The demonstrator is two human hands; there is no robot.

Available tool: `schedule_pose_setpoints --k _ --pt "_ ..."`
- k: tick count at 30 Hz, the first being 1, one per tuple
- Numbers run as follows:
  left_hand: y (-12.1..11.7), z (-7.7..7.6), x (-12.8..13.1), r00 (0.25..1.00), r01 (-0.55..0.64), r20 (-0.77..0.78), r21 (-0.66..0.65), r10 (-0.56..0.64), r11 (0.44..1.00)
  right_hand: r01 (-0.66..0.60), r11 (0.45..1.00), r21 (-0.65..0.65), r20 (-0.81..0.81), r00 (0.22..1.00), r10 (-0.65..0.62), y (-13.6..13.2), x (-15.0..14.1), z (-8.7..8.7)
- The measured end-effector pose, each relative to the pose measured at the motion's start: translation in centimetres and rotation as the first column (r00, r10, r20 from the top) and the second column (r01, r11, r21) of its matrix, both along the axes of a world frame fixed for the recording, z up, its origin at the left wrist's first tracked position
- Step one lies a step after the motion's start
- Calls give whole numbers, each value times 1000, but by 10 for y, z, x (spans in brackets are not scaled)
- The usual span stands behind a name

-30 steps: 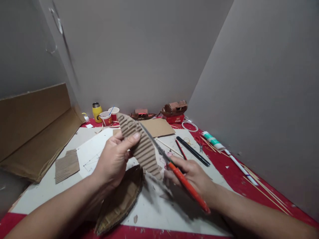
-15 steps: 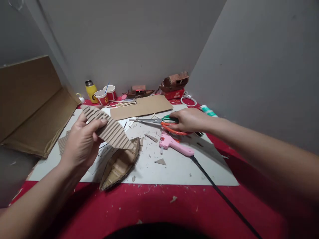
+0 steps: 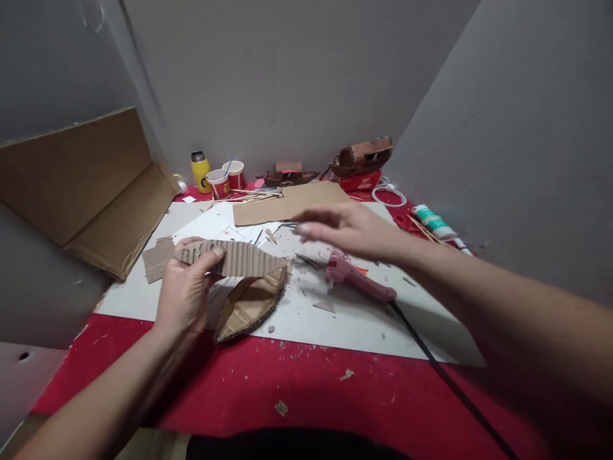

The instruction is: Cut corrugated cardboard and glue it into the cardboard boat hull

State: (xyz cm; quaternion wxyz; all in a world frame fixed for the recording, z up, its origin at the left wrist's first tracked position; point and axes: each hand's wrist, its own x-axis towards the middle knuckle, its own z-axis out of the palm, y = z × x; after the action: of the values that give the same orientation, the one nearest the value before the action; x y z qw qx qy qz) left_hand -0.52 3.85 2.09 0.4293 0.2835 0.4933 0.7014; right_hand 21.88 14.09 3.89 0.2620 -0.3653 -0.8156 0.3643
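My left hand pinches a leaf-shaped piece of corrugated cardboard, thumb on the ridged face. Just below the piece's pointed end, a small cardboard boat hull rests on the white sheet. My right hand reaches over the middle of the table, fingers stretched out and nothing seen in them. Beneath its fingertips shows the tip of the scissors; the rest of them is mostly hidden by the hand. A pink glue gun with a black cord lies below my right forearm.
A flat cardboard sheet lies farther back, near thin sticks. Red paper cups, a yellow bottle and two model boats, the larger one raised, stand along the wall. A folded cardboard box leans at left; scraps litter the table.
The scissors went from cutting at the cardboard piece to the table, and my right hand has let go of them. My left hand lowered the piece leftward and turned it nearly level.
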Motion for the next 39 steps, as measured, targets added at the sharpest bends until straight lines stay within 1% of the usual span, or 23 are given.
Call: schedule_pose_setpoints --k 1,3,5,7,9,11,13,15,17,20,22,24,26,27,29,32,34,36,37,39 --pt "-1 -2 4 1000 8 0 2 -8 1000 -57 995 -79 -44 998 54 -14 -12 -1" --pt "-4 -5 9 999 39 -14 -13 -39 999 -138 962 -234 -146 984 105 -33 -30 -4" --pt "-11 -6 9 992 121 -32 -40 -122 992 -143 952 -271 -201 975 90 -35 -37 -5" --pt "-18 -5 0 970 235 -51 -67 -238 970 -128 955 -267 -185 979 80 -23 -35 -4" --pt "-25 -5 -14 947 298 -97 -85 -305 951 -143 950 -276 -124 986 113 -6 -29 -3" --pt "-31 -7 -29 934 269 -215 -99 -284 958 -185 936 -300 -48 983 179 10 -26 -4" --pt "-34 -12 -40 898 211 -367 -126 -243 969 -240 913 -331 38 963 266 18 -28 -8" --pt "-35 -17 -45 824 190 -506 -176 -254 966 -291 890 -351 131 926 354 20 -36 -13" --pt "-35 -21 -46 719 215 -621 -228 -312 950 -328 882 -338 229 881 415 19 -45 -16" --pt "-33 -25 -44 510 306 -762 -273 -399 912 -369 892 -261 372 814 446 16 -59 -16" --pt "-30 -27 -43 389 373 -827 -261 -405 890 -401 894 -199 454 771 447 15 -65 -15" --pt "-28 -30 -44 309 425 -868 -240 -389 873 -427 894 -135 521 738 430 15 -68 -14" --pt "-25 -35 -46 266 453 -887 -231 -377 861 -444 892 -90 550 724 416 15 -69 -13" --pt "-24 -37 -46 258 458 -891 -229 -374 859 -446 890 -95 539 729 423 16 -68 -12" --pt "-23 -42 -47 270 458 -887 -223 -373 861 -439 883 -163 460 758 462 19 -67 -11" --pt "-21 -47 -45 341 452 -836 -255 -430 855 -428 855 -294 315 801 509 24 -63 -11" --pt "-21 -49 -43 400 457 -771 -301 -496 837 -442 837 -323 278 801 531 26 -63 -14" --pt "-20 -51 -42 452 466 -712 -325 -537 823 -469 828 -307 297 780 551 25 -65 -20" --pt "-20 -51 -41 470 470 -694 -327 -546 820 -485 832 -268 328 766 552 23 -66 -23" --pt "-20 -53 -40 481 475 -683 -324 -550 818 -531 841 -104 423 742 520 18 -69 -27"
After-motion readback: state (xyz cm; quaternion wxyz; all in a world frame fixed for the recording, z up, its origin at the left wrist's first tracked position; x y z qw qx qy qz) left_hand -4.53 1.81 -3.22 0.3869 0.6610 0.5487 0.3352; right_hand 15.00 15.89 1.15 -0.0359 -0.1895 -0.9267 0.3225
